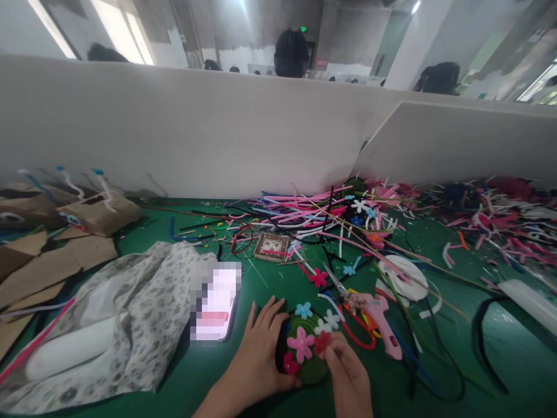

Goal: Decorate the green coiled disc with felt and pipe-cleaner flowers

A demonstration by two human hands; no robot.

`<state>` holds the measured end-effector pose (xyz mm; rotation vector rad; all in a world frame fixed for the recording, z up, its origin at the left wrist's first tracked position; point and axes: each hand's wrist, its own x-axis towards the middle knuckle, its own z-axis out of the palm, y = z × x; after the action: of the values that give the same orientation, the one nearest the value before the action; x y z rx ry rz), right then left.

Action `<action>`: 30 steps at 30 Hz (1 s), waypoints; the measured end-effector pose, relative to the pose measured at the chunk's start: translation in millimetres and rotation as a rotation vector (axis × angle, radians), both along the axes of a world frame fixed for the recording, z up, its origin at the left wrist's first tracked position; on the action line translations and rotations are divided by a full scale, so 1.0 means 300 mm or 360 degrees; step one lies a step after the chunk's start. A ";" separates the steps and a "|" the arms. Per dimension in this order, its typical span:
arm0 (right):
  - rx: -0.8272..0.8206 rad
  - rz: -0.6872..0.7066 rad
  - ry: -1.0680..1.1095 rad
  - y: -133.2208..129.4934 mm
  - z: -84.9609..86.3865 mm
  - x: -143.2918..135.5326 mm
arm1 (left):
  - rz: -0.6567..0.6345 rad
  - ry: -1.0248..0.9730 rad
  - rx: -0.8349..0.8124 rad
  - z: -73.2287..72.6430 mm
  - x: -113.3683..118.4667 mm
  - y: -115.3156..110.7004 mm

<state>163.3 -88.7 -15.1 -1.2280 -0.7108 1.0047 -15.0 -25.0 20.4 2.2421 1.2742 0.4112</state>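
A round green piece [314, 370] lies on the green table near the front edge, with pink, red, blue and white felt flowers on it. My left hand [261, 348] is curved around its left side, thumb at the bottom and fingers at the upper left, gripping it. On the right, my right hand [350, 377] pinches a red flower [322, 343] between thumb and fingertips at the piece's right side. The pink flower [301, 345] sits beside that red one. Whether the red flower is attached cannot be seen.
A pink glue gun [378, 316] and red-handled scissors [363, 331] lie right of my hands. Left are a phone [220, 302] and patterned cloth [161, 296]. Pipe cleaners [296, 212] pile up before the white partition [195, 128]. Cardboard pieces [65, 261] lie far left.
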 end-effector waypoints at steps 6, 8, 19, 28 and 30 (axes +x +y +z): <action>-0.0050 -0.0210 -0.0002 0.012 0.032 0.039 | -0.0005 -0.0203 -0.0135 0.059 -0.092 0.016; -0.0160 -0.0378 0.0126 0.009 0.036 0.080 | 0.0043 -0.0330 -0.0211 0.105 -0.139 0.025; -0.0127 -0.0715 -0.0014 -0.092 0.091 0.318 | 0.0189 -0.0714 -0.0129 0.163 -0.136 0.015; -0.0132 -0.0708 0.0332 -0.029 0.133 0.163 | -0.0048 -0.1240 -0.1061 0.072 0.047 -0.127; -0.0012 -0.0521 0.0291 -0.006 0.139 0.095 | 0.0014 -0.1710 -0.1378 0.059 0.105 -0.148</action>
<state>191.8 -90.4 26.6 -1.1949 -0.3491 0.8338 16.4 -69.2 38.1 0.9932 0.6462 0.7406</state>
